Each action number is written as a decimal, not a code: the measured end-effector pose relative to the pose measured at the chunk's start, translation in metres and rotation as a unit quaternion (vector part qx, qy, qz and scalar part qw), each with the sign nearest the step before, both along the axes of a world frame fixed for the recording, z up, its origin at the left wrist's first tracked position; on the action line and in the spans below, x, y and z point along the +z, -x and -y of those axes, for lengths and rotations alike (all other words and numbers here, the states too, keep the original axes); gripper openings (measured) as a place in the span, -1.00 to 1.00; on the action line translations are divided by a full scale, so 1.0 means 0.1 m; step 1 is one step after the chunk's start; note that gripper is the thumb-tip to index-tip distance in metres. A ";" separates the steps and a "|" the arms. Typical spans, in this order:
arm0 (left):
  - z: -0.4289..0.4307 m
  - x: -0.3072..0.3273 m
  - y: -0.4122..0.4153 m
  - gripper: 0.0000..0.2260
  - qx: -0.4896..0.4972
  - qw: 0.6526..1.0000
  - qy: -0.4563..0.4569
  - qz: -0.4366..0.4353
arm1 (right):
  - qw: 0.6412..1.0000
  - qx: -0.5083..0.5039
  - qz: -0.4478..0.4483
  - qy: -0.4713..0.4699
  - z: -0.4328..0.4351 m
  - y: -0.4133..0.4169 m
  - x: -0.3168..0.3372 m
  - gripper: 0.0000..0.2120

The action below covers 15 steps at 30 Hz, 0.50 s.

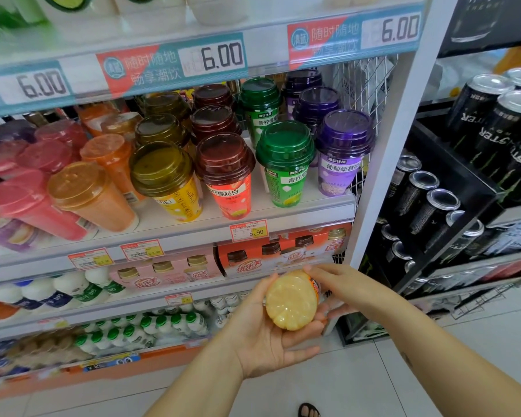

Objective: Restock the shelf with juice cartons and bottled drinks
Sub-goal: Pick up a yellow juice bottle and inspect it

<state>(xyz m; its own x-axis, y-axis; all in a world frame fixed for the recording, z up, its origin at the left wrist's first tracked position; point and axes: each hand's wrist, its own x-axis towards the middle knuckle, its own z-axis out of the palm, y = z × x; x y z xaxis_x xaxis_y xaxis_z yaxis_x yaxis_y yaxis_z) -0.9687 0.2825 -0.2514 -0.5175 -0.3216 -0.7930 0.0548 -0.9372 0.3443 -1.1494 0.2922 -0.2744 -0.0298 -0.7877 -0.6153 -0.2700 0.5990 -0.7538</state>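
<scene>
Left hand [262,338] is cradling a yellow-orange bottle [292,300] from below, palm up, thumb rising along its left side and fingers curling under it: grasping. Right hand [346,285] is reaching in from the right, fingers lying over the bottle's far upper side and thumb beneath, also gripping it.

Bottle is lying on its side with its base turned toward the camera. The cap end is pointing at the shelf [193,233] and is hidden. A strip of orange label is showing by the right fingers. Bottle is hanging in the air in front of the unit's lower right corner, touching no shelf.

Just behind it, an orange multipack [280,257] and a pink multipack [166,273] are sitting along a front edge. One level up, lidded cups [226,176] are standing in rows out to the front edge. Lower down, white bottles with green caps [163,325] are filling a row. Beyond the right upright, black cans [427,200] are sitting in a dark rack.

Step, as judged: item in hand, not yet placed. Matching stock cannot be identified, as the small bottles past the left thumb are too blurred.

Next move is calling for turning the bottle upright with its label forward, then choosing a row with a gap. It should then go in at the front edge without tipping its neighbours.
</scene>
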 end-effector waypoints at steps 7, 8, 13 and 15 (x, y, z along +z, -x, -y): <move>0.03 -0.04 -0.03 -0.40 -0.004 1.000 0.014 0.002 | 1.000 0.019 -0.002 -0.004 0.01 -0.01 0.01 -0.55; 0.04 -0.03 -0.03 -0.40 -0.013 1.000 0.026 0.002 | 1.000 0.025 -0.008 0.002 0.02 -0.02 0.06 -0.56; 0.06 0.06 0.01 -0.57 -0.086 0.958 0.254 0.098 | 0.998 0.001 0.037 0.054 0.06 0.02 0.37 -0.62; 0.08 0.09 0.04 -0.52 -0.086 0.890 0.422 0.148 | 0.993 -0.001 0.096 0.063 0.06 0.01 0.48 -0.64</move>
<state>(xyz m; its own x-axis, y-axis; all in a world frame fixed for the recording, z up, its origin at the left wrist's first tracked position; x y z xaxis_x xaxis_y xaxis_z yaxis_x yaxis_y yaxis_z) -0.9726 0.2742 -0.2424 -0.4250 -0.8041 -0.4156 -0.2740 -0.3233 0.9057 -1.1501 0.2858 -0.2260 0.0773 -0.8593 -0.5057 -0.1129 0.4964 -0.8607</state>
